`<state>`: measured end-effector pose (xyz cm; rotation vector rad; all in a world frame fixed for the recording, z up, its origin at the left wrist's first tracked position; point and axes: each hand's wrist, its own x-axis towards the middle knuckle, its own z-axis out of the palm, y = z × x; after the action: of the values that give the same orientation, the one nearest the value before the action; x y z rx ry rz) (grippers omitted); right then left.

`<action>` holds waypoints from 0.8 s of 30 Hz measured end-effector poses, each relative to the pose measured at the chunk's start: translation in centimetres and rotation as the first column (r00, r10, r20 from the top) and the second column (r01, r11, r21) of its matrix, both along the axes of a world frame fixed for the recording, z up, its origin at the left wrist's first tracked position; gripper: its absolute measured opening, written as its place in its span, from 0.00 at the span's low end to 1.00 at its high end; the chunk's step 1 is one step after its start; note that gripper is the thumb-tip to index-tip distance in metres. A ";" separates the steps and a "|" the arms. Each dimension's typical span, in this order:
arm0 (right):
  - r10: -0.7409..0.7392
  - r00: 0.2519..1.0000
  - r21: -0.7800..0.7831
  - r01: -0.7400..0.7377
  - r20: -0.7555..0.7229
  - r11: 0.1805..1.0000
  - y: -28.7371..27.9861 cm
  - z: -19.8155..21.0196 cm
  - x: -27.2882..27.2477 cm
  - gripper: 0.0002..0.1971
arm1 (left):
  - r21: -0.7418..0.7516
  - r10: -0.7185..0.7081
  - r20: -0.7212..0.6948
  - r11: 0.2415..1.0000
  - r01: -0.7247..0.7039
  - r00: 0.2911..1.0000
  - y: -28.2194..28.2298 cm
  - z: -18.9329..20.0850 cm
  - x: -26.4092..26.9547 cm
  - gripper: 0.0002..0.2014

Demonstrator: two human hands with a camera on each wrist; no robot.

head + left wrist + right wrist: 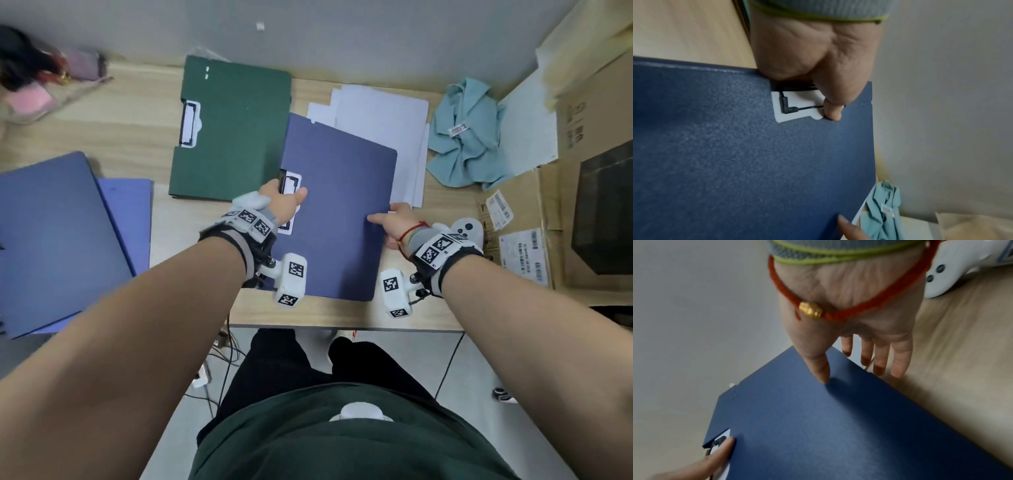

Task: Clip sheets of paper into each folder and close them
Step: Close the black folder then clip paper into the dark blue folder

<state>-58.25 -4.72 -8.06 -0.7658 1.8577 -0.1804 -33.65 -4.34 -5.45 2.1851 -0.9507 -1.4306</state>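
A closed dark blue folder (339,205) lies slanted at the middle of the desk, its far corner over loose white sheets (383,116). My left hand (286,192) grips its left edge at the clip cut-out (797,105): thumb on the white tab, fingers hidden under the edge. My right hand (388,214) is at the right edge, thumb pressing on the cover (818,418), its fingers (898,360) straight beside the edge. A closed green folder (233,130) lies behind on the left. Another blue folder (51,233) sits at the far left on purple sheets.
A crumpled teal cloth (466,137) lies at the back right. Cardboard boxes (582,205) fill the right side, with a white controller (466,229) in front of them. A bag with pink items (34,85) sits at the back left. The desk's front edge (342,325) is close.
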 end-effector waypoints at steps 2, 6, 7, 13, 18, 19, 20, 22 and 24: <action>-0.035 0.998 -0.012 0.036 0.058 0.999 -0.9 1.8 2.6 0.42 | -0.008 0.028 0.015 1.000 -0.027 1.000 -1.7 1.3 2.9 0.24; 0.025 0.975 0.027 -0.032 0.221 0.999 -2.8 4.7 8.4 0.11 | 0.007 0.011 0.166 1.000 -0.012 0.986 -6.3 0.7 10.5 0.50; 0.036 0.976 0.026 -0.042 0.216 0.999 -3.3 5.0 9.8 0.08 | 0.011 -0.003 0.212 1.000 0.000 0.977 -7.3 0.2 12.5 0.51; -0.041 0.952 -0.030 0.053 0.303 0.998 -6.9 4.6 17.0 0.05 | 0.195 -0.235 0.422 0.967 0.165 0.876 -10.1 2.9 20.3 0.45; -0.049 0.968 -0.029 0.057 0.247 0.998 -10.3 3.2 20.3 0.09 | 0.278 -0.291 0.397 0.942 0.188 0.871 -9.8 3.1 24.1 0.44; -0.048 0.972 -0.026 0.056 0.231 0.998 -10.7 3.1 20.9 0.11 | 0.309 -0.309 0.395 0.931 0.192 0.865 -9.7 3.0 24.5 0.44; -0.046 0.974 -0.033 0.055 0.222 0.998 -11.1 2.9 21.3 0.11 | 0.328 -0.325 0.392 0.924 0.199 0.861 -9.8 2.4 24.9 0.43; -0.050 0.974 -0.017 0.055 0.220 0.998 -11.8 2.3 22.0 0.09 | 0.361 -0.350 0.377 0.908 0.211 0.858 -10.0 1.5 25.3 0.40; -0.044 0.979 -0.014 0.048 0.199 0.999 -12.4 1.9 22.6 0.07 | 0.359 -0.367 0.375 0.904 0.232 0.851 -10.4 0.7 25.4 0.40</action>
<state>-35.61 -17.11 -6.11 -0.6919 1.6865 -0.2941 -8.24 -14.76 -4.78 2.7617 -1.3605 -1.3051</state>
